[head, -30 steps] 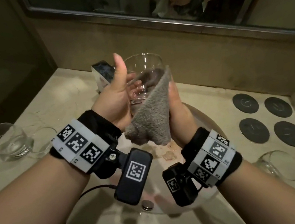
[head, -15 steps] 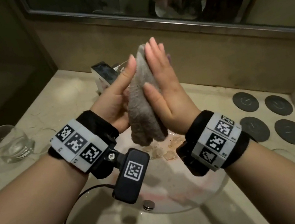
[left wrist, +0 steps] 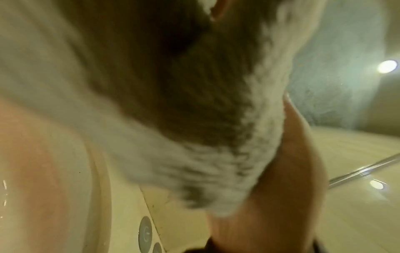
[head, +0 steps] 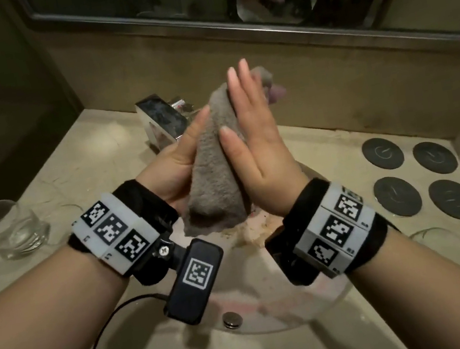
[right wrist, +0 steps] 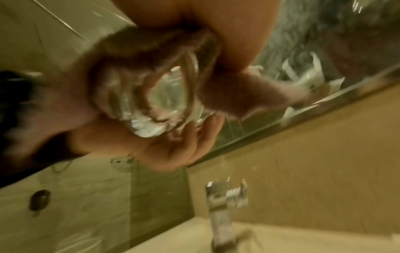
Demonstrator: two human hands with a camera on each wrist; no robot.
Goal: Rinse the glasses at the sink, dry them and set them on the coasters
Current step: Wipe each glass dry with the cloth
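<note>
Above the sink, a grey towel [head: 215, 170] is wrapped over a clear glass [right wrist: 160, 99], which the head view hides entirely. My left hand [head: 179, 155] cradles the wrapped glass from the left, thumb lying along the cloth and fingers reaching round its far side. My right hand [head: 254, 127] presses flat on the towel from the right with straight fingers. In the left wrist view the towel [left wrist: 173, 102] fills most of the picture. Several round black coasters [head: 382, 153] lie on the counter at the right, all bare.
A second glass [head: 8, 229] with a little water stands on the counter at the far left. Another glass [head: 438, 248] sits at the right front, below the coasters. A chrome faucet [head: 160, 119] stands behind the hands, over the sink basin [head: 278, 313]. A mirror runs along the back wall.
A second ago the glass showed bare, with the towel hanging at its side. The towel now covers it, and my right hand has turned to lie flat on the cloth.
</note>
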